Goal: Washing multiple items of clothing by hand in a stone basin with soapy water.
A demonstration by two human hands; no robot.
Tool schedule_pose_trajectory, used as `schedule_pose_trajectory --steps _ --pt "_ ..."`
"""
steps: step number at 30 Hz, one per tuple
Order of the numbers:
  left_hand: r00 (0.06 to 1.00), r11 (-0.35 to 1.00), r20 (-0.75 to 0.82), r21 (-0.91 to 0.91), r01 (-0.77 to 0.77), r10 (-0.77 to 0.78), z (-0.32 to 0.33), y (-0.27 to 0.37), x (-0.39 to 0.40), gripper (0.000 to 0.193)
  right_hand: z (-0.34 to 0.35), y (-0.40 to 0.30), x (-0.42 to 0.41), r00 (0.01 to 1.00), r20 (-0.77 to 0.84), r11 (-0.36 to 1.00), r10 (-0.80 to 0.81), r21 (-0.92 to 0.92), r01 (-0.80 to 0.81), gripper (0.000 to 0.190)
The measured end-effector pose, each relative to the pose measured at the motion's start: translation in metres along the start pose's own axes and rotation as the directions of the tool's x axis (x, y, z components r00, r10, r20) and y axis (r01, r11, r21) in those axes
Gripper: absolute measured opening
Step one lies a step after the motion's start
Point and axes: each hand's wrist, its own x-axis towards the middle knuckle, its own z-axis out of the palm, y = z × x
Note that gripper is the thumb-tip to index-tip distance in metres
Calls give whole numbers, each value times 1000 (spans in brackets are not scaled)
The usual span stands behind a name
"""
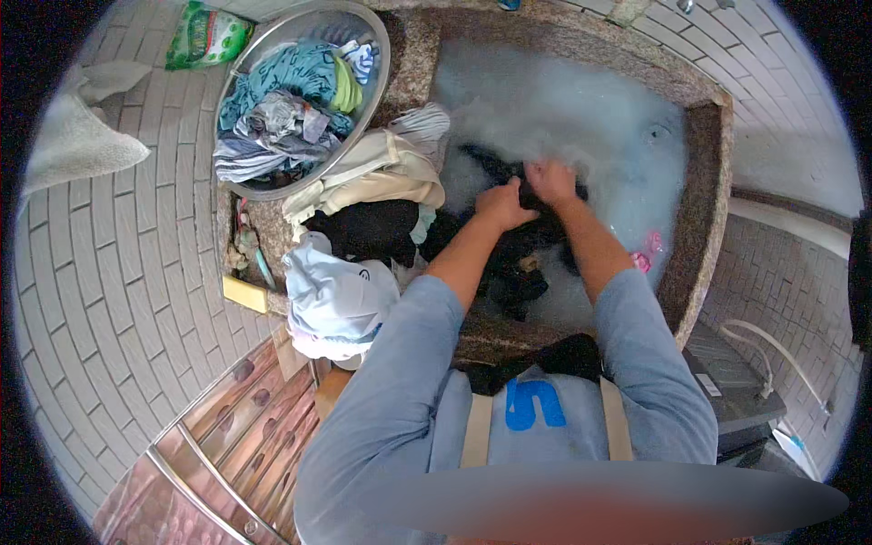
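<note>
Both hands work close together at a soaked black garment (501, 262) in a stone wash basin (705, 218) of cloudy bluish water (565, 92). My left hand (505, 206) grips the cloth from the left side, thumb towards the right. Just beyond it, my right hand (550, 181) holds a dark bunch of the same cloth at the water's surface, its fingertips partly hidden. Part of the garment lies under the water. Small pink items (644, 259) float or lie near the basin's right wall.
On the ledge to the left lie a beige garment (375, 184), a black cloth (368, 228) and a pale blue garment (337, 283). Behind them stands a clear plastic tub (381, 75) of clothes. A green packet (208, 37), a yellow block (245, 293) and a toothbrush-like item (264, 267) are further left.
</note>
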Motion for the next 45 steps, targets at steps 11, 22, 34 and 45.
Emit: schedule_pose_trajectory --steps 11,22,34,45 --pt "843 967 -475 142 -211 254 47 -37 10 62 1 -58 -84 892 -451 997 40 -36 -63 48" --pt "975 973 111 -153 -172 190 0 3 38 65 -29 39 2 963 60 894 263 361 -267 39" --pt "864 887 -269 315 -339 426 55 9 -70 79 -128 72 -51 870 -442 869 219 -317 -380 60" --pt "859 997 -511 -69 -22 -17 35 -55 -86 46 -19 2 -57 940 318 728 -121 -616 302 119"
